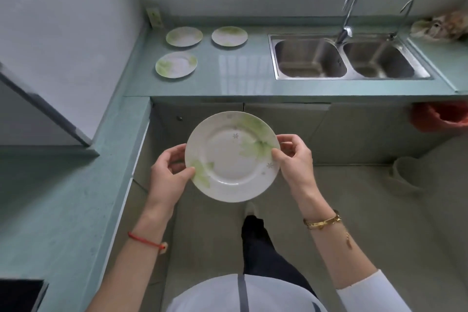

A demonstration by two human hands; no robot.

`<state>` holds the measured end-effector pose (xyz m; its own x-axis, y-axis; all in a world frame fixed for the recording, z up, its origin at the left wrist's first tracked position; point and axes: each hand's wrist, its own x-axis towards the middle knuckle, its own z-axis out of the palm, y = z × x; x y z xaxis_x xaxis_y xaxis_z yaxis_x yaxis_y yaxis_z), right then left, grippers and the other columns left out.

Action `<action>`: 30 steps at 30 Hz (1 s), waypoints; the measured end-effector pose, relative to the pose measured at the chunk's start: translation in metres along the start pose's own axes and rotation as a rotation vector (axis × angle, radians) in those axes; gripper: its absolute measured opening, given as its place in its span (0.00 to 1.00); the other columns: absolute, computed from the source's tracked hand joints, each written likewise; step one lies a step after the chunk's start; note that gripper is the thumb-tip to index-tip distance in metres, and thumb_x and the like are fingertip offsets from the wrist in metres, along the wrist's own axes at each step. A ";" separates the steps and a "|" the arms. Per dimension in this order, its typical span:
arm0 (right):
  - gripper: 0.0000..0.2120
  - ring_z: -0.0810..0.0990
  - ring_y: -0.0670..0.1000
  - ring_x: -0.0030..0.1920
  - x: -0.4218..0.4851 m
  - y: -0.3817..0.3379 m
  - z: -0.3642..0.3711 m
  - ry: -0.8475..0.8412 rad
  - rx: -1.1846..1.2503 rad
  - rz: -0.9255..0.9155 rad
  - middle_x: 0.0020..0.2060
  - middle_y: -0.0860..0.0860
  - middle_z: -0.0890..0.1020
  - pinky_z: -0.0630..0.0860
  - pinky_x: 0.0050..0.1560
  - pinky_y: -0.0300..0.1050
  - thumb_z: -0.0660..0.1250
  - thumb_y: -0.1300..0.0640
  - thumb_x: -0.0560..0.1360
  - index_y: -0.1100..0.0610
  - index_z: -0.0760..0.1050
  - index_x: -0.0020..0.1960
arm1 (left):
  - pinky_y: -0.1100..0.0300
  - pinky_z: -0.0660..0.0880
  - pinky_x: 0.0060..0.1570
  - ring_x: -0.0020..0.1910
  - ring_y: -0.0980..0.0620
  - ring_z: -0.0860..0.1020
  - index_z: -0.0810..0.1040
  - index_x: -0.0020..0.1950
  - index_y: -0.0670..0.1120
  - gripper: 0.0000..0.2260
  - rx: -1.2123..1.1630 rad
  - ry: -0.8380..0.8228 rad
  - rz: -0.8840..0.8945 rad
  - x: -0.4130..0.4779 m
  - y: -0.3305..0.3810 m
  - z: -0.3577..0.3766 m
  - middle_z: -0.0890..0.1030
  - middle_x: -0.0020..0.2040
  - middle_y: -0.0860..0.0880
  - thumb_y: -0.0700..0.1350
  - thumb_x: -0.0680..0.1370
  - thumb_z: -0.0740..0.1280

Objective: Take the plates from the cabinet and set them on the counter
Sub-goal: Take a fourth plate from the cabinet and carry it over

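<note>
A pale green counter (235, 83) holds three plates, beside a double sink (349, 58). A fourth floral plate (231, 157) is held above the floor, left hand (168, 175) and right hand (293, 157) pinching opposite rims. Thumb-and-finger grips could slip, dropping it.

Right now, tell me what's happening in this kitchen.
A person is holding a white plate with green leaf print by its rim, left hand on one side and right hand on the other, above the floor in front of the counter. Three matching plates already lie flat and apart on the counter, left of the double sink. The held plate has not been set down yet.
</note>
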<state>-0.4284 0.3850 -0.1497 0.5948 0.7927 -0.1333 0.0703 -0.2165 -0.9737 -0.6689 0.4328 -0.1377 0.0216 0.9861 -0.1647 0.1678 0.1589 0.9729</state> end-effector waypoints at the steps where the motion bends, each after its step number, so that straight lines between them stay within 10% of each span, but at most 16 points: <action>1: 0.11 0.79 0.49 0.44 0.020 -0.002 0.004 -0.005 0.001 0.000 0.41 0.49 0.81 0.78 0.44 0.44 0.67 0.65 0.71 0.55 0.79 0.52 | 0.73 0.78 0.42 0.49 0.57 0.81 0.78 0.64 0.44 0.23 0.002 0.002 0.001 0.018 0.002 0.007 0.83 0.55 0.50 0.26 0.73 0.69; 13: 0.10 0.79 0.45 0.45 0.275 -0.032 0.059 -0.093 -0.125 0.026 0.44 0.46 0.80 0.76 0.41 0.37 0.67 0.61 0.74 0.53 0.76 0.55 | 0.53 0.80 0.55 0.50 0.53 0.82 0.78 0.64 0.44 0.23 0.079 0.105 -0.082 0.238 0.033 0.106 0.83 0.55 0.48 0.28 0.72 0.71; 30: 0.11 0.78 0.56 0.45 0.535 -0.015 0.193 -0.050 -0.362 0.145 0.49 0.58 0.79 0.70 0.39 0.41 0.64 0.63 0.74 0.57 0.75 0.56 | 0.59 0.79 0.43 0.46 0.52 0.80 0.74 0.66 0.44 0.22 0.265 0.093 -0.170 0.520 0.013 0.168 0.80 0.57 0.47 0.32 0.74 0.71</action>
<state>-0.2661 0.9221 -0.2424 0.5799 0.7641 -0.2826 0.2719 -0.5085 -0.8170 -0.4903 0.9398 -0.2377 -0.1164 0.9489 -0.2935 0.4122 0.3150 0.8549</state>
